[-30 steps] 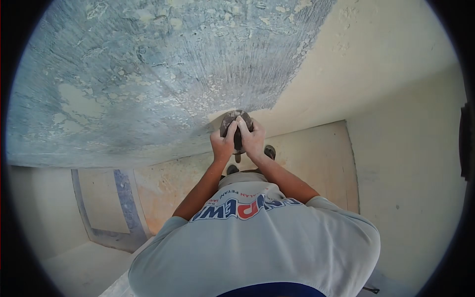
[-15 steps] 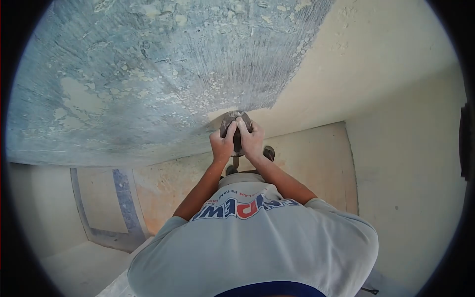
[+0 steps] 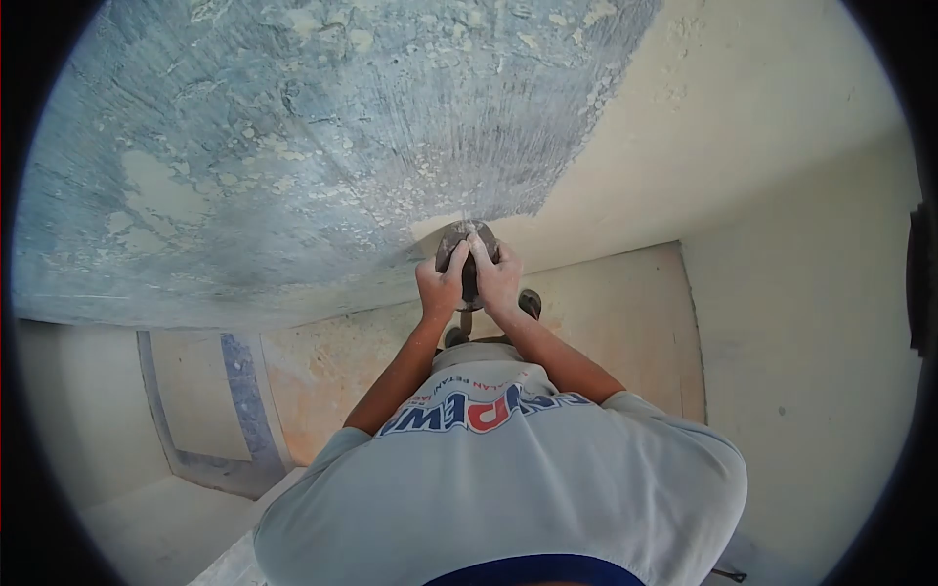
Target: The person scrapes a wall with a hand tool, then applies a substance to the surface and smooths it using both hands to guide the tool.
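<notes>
A dark, dusty oval tool point(image 3: 468, 269) is held between my two hands, its far end against or very near the wall. My left hand point(image 3: 440, 284) grips its left side, fingers wrapped round and thumb on top. On the other side my right hand point(image 3: 497, 277) holds it the same way, thumbs close together. The wall point(image 3: 391, 127) beyond is scraped blue-grey with pale flaking patches. A smooth cream area point(image 3: 703, 127) borders it on the right. What lies under the tool is hidden.
Below is a dusty, orange-stained floor point(image 3: 322, 366), with my dark footwear point(image 3: 530, 304) on it. A plain pale wall point(image 3: 801, 342) rises on the right. At the lower left is a recess with a blue-grey strip point(image 3: 251, 386). A dark object point(image 3: 918, 280) sits at the right edge.
The tool and my hands have shifted very slightly down, nearer my body. Both hands keep the same grip.
</notes>
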`<state>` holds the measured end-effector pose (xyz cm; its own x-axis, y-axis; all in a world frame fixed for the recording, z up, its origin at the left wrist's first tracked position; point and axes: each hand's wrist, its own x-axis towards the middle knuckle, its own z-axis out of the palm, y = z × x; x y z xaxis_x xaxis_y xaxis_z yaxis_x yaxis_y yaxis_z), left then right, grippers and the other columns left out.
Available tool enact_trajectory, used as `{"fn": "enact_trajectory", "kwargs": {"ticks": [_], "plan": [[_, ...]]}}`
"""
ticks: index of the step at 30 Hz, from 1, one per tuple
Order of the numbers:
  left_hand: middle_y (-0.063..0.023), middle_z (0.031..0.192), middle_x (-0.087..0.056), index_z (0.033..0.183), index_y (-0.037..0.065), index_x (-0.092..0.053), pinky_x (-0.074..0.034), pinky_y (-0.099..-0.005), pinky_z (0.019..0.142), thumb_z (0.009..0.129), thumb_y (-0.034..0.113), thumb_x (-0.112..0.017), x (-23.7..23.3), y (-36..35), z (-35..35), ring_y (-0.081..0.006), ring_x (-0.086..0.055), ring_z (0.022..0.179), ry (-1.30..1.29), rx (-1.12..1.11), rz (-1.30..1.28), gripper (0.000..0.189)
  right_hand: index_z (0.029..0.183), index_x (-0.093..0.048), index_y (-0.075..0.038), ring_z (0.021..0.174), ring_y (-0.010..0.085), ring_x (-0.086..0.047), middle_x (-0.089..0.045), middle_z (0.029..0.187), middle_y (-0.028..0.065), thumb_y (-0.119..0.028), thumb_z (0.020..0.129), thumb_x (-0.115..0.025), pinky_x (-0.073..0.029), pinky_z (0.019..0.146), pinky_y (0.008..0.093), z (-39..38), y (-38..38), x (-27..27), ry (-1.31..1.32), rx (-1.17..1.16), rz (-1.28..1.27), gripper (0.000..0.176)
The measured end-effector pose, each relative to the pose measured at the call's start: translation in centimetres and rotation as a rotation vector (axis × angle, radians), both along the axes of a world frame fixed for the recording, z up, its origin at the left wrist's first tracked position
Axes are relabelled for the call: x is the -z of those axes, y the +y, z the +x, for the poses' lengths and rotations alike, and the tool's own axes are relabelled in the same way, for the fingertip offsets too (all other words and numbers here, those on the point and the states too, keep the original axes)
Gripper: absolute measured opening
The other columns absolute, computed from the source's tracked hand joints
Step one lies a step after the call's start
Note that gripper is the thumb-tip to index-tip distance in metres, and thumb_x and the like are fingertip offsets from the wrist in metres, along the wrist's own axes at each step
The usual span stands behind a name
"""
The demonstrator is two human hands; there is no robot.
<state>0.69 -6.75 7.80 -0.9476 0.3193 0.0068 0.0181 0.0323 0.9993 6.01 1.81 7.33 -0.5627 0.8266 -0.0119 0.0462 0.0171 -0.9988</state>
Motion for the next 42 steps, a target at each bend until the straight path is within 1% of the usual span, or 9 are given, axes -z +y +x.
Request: {"fn": "enact_trajectory", "kwargs": {"ticks": [2, 6, 11, 15, 19, 29, 32, 34, 42], "plan": [[-0.0097, 0.081, -0.074, 0.093, -0.007, -0.072, -0.052, -0.0294, 0.070, 0.092, 0.022, -0.072, -2.4, 0.4, -0.2, -0.0086, -0.064, 0.078, 0.070, -0.003, 0.101, 0.030, 0.085, -0.069, 0.004, 0.064, 0.0109, -0.054, -0.063, 0.066, 0.0083, -0.030, 0.091, -0.072, -0.048, 0.062, 0.0335, -0.2, 0.1, -1.6, -0.006, -0.006, -0.026, 0.035], [-0.0096, 0.080, -0.074, 0.092, -0.007, -0.073, -0.052, -0.0298, 0.069, 0.092, 0.022, -0.072, -0.3, 0.1, 0.3, -0.0087, -0.065, 0.077, 0.061, -0.002, 0.078, 0.029, 0.089, -0.070, 0.005, 0.065, 0.0102, -0.056, -0.065, 0.068, 0.0061, -0.029, 0.092, -0.072, -0.049, 0.062, 0.0321, 0.3, -0.1, -1.4, 0.027, -0.006, 0.016, 0.034], [-0.0079, 0.077, -0.073, 0.090, -0.007, -0.072, -0.052, -0.0302, 0.067, 0.091, 0.021, -0.072, -1.9, 0.0, -0.6, -0.0088, -0.063, 0.073, 0.029, 0.010, 0.030, 0.027, 0.091, -0.069, 0.004, 0.071, 0.0077, -0.054, -0.065, 0.077, 0.0024, -0.022, 0.095, -0.069, -0.047, 0.065, 0.0281, -0.1, 0.3, -3.5, 0.021, -0.086, -0.038, 0.026], [-0.0059, 0.076, -0.072, 0.089, -0.006, -0.073, -0.051, -0.0295, 0.065, 0.092, 0.022, -0.072, 1.4, 0.1, 0.4, -0.0080, -0.062, 0.072, -0.015, -0.025, 0.059, 0.028, 0.087, -0.069, 0.005, 0.067, 0.0089, -0.054, -0.065, 0.069, 0.0057, -0.028, 0.091, -0.072, -0.048, 0.062, 0.0316, 0.3, 0.0, 0.4, -0.008, -0.028, -0.005, 0.033], [-0.0058, 0.075, -0.072, 0.089, -0.007, -0.072, -0.051, -0.0292, 0.064, 0.093, 0.021, -0.071, -2.0, -0.4, -0.6, -0.0077, -0.062, 0.072, 0.052, 0.008, 0.050, 0.028, 0.088, -0.070, 0.004, 0.066, 0.0097, -0.054, -0.064, 0.068, 0.0069, -0.028, 0.091, -0.072, -0.048, 0.061, 0.0321, -0.7, -0.3, -1.6, 0.071, -0.034, -0.070, 0.032], [-0.0021, 0.070, -0.067, 0.084, -0.007, -0.071, -0.048, -0.0284, 0.060, 0.093, 0.021, -0.072, 0.1, -0.6, -0.4, -0.0057, -0.056, 0.068, 0.055, -0.020, 0.029, 0.029, 0.088, -0.070, 0.003, 0.065, 0.0119, -0.057, -0.065, 0.069, 0.0097, -0.029, 0.091, -0.071, -0.049, 0.062, 0.0335, -0.4, -0.9, -1.1, 0.011, -0.021, 0.041, 0.032], [-0.0016, 0.069, -0.067, 0.083, -0.007, -0.070, -0.048, -0.0293, 0.060, 0.093, 0.021, -0.072, -0.7, -0.6, -0.7, -0.0060, -0.056, 0.068, 0.091, -0.060, 0.053, 0.030, 0.093, -0.070, 0.004, 0.068, 0.0092, -0.055, -0.066, 0.074, 0.0047, -0.026, 0.094, -0.070, -0.048, 0.063, 0.0303, -0.4, -0.7, -3.1, -0.010, -0.074, 0.042, 0.030], [-0.0040, 0.073, -0.070, 0.086, -0.008, -0.071, -0.050, -0.0297, 0.065, 0.092, 0.022, -0.073, -1.6, -1.2, -1.0, -0.0069, -0.059, 0.072, 0.021, 0.031, 0.018, 0.031, 0.093, -0.070, 0.004, 0.068, 0.0091, -0.055, -0.066, 0.074, 0.0044, -0.025, 0.094, -0.070, -0.048, 0.063, 0.0300, -0.1, -0.9, -3.1, -0.029, -0.078, 0.027, 0.030], [-0.0040, 0.070, -0.069, 0.086, -0.008, -0.071, -0.050, -0.0297, 0.063, 0.091, 0.022, -0.073, -1.2, -1.4, -1.3, -0.0067, -0.058, 0.069, 0.030, 0.028, -0.024, 0.030, 0.090, -0.069, 0.004, 0.070, 0.0078, -0.053, -0.065, 0.074, 0.0035, -0.023, 0.094, -0.069, -0.047, 0.064, 0.0289, -0.9, -0.9, -2.7, 0.025, -0.064, -0.025, 0.027]]}}
